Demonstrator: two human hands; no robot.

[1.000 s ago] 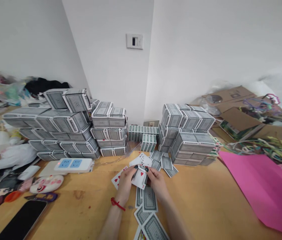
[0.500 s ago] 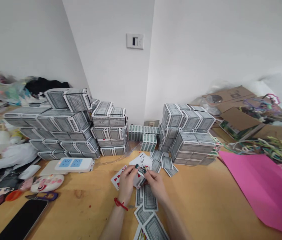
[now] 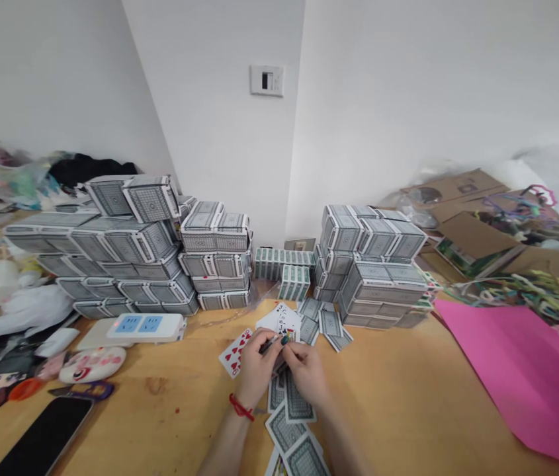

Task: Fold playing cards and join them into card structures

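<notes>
My left hand [image 3: 255, 367], with a red cord at the wrist, and my right hand [image 3: 305, 370] are pressed together over the wooden table [image 3: 160, 410], both closed on a small bunch of playing cards [image 3: 279, 349] held between them. Face-up cards [image 3: 283, 320] lie just beyond my fingers, and a red-pipped card [image 3: 233, 352] sticks out to the left. Several face-down grey-backed cards [image 3: 291, 423] lie in a line under my forearms. More loose grey-backed cards [image 3: 327, 325] lie ahead to the right.
Stacks of boxed card decks stand at the back left [image 3: 125, 251] and back right [image 3: 373, 264]. A white power strip [image 3: 145, 326], a phone [image 3: 43, 437] and small toys lie at the left. A pink sheet [image 3: 522, 377] and cardboard boxes [image 3: 472, 231] fill the right side.
My hands have drawn closer together and slightly toward me, closing round the cards so the red heart card that showed between them is now covered.
</notes>
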